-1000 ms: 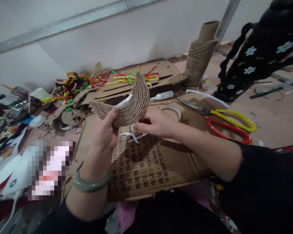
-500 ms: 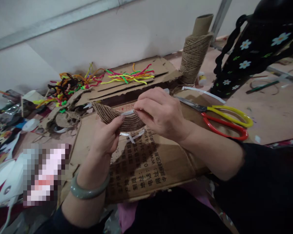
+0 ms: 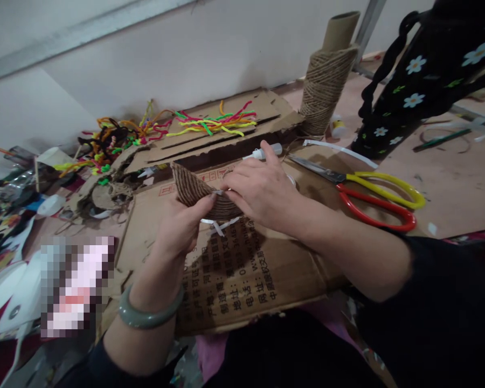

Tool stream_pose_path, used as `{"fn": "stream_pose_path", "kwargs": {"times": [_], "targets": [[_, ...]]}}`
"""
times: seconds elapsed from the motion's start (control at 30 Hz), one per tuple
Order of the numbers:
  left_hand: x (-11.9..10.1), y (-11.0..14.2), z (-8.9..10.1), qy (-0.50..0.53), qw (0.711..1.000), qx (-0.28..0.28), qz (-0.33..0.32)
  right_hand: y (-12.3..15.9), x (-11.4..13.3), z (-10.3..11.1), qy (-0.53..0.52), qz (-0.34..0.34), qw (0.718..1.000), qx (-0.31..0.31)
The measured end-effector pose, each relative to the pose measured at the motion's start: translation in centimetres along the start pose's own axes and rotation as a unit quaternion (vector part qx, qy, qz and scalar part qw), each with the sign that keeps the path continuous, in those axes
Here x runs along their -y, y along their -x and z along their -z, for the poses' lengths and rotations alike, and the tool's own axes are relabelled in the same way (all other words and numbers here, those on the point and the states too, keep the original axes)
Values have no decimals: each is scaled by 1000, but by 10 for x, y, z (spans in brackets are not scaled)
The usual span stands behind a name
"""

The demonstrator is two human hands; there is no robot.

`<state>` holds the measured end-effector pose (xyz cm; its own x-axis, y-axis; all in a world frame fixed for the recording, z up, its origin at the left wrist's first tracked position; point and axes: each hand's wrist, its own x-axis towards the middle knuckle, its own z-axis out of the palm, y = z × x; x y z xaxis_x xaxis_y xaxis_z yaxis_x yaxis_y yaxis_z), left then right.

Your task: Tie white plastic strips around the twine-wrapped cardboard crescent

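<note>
Our L hand (image 3: 181, 227) is clamped on the curved twine piece (image 3: 189, 186), thumb on top, other fingers below, forearm over the cardboard's (image 3: 143, 226) near L corner. Our R hand (image 3: 261, 193) comes in from the R, back of hand up, one finger raised, fingertips pinching a white strip (image 3: 217, 192) at the piece's inner curve. Hands v. close; can't tell if they touch. Piece is held above the cardboard, nearer its far edge, approx. mid-width. Scissors (image 3: 340, 177) lie by its R edge.
</note>
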<state>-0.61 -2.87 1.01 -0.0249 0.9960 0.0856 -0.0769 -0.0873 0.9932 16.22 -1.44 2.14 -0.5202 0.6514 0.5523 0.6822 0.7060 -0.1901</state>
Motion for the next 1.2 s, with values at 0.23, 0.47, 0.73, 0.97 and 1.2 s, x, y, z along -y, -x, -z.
{"fn": "stream_pose_path", "kwargs": {"times": [0.23,0.47,0.73,0.97,1.2], "targets": [[1,0,-3,-3,999,-13,30,0,-3,-7,-28,-19,999,-20],[-1,0,-6,-7,999,-28,44,-1,-3,-7,-35,-10,999,-17],[1,1,-9,-30,999,-25,33,-1,-2,-8,-21,-12,1000,-15],[5,1,-5,-35,998,-31,38,-2,-2,-8,-16,-11,1000,-9],[0,1,-8,-45,998,-35,40,-4,-4,-8,6,-12,1000,23]]}}
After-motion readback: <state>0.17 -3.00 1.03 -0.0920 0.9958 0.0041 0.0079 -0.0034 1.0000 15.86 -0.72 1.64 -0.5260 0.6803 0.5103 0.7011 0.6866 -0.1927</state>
